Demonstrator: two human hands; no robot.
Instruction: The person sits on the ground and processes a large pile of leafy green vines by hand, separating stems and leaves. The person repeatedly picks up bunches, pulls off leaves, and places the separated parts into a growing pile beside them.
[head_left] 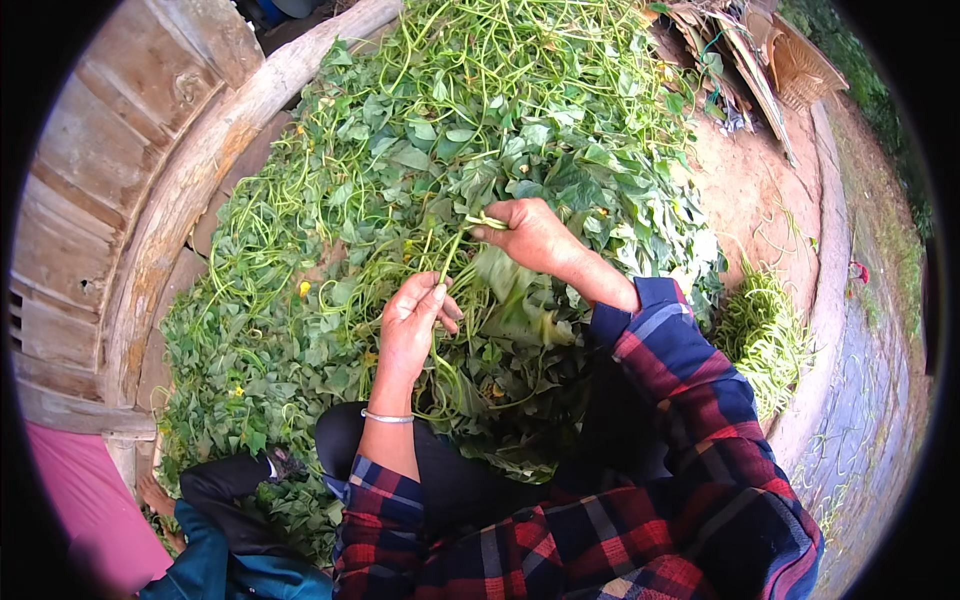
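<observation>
A large heap of leafy green vines spreads in front of me, with a few small yellow flowers among the leaves. Over its near part, my left hand pinches a pale green vine stem between thumb and fingers; a bracelet circles that wrist. Up and to the right, my right hand is closed around the upper end of the stem, where a short piece juts out past the fingers. Broad wilted leaves hang just below my right hand.
To my right lies a pile of light green stripped stems by the ledge. A woven basket and dry husks stand at the far right. A wooden wall with a log beam borders the left. Another person's dark-clad leg is at lower left.
</observation>
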